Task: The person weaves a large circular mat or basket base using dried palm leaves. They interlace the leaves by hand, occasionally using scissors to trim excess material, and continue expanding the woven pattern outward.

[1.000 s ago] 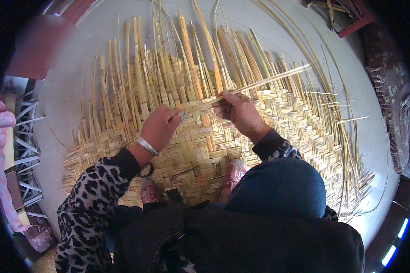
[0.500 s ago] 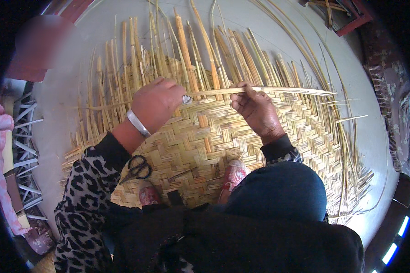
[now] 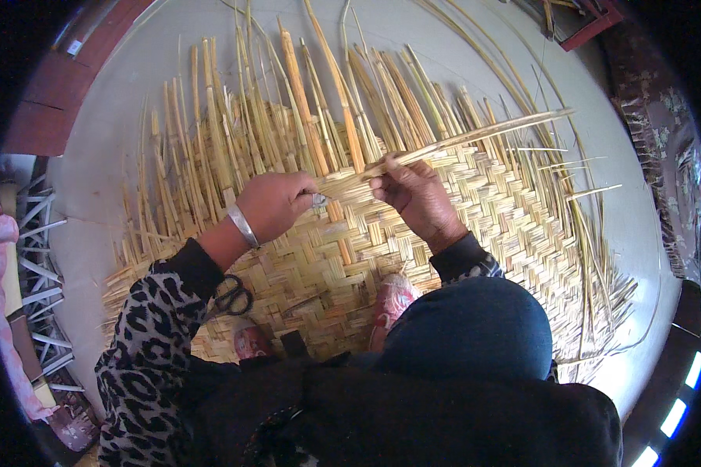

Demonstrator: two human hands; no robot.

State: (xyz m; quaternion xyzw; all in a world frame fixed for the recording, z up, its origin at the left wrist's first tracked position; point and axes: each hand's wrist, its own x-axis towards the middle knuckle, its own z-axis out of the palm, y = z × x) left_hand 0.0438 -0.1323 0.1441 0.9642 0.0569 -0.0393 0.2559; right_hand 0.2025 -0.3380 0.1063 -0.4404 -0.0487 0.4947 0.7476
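A long, pale reed strip (image 3: 491,136) runs above the woven reed mat (image 3: 382,249), its far end rising to the right. Thumb and fingers of my right hand (image 3: 422,201) pinch it. My left hand (image 3: 273,206), with a silver bracelet (image 3: 243,226) on the wrist, is closed at the strip's left part, just over the weave. Something small and grey shows at its fingertips; I cannot make out what. Upright reed ends (image 3: 296,93) fan out from the mat's far edge beyond both hands. Black-handled scissors (image 3: 234,297) lie on the mat by my left forearm.
My shoes (image 3: 393,300) rest on the mat, below my bent knee (image 3: 471,327). Long loose reeds (image 3: 514,70) curve over the grey floor (image 3: 639,257) at right. A metal rack (image 3: 43,272) stands at left, reddish furniture (image 3: 54,101) at far left, and a fringed cloth (image 3: 662,148) hangs at right.
Both hands have come lower and closer to the mat. The strip's right part has tilted upward, and the right hand has shifted slightly left along with it.
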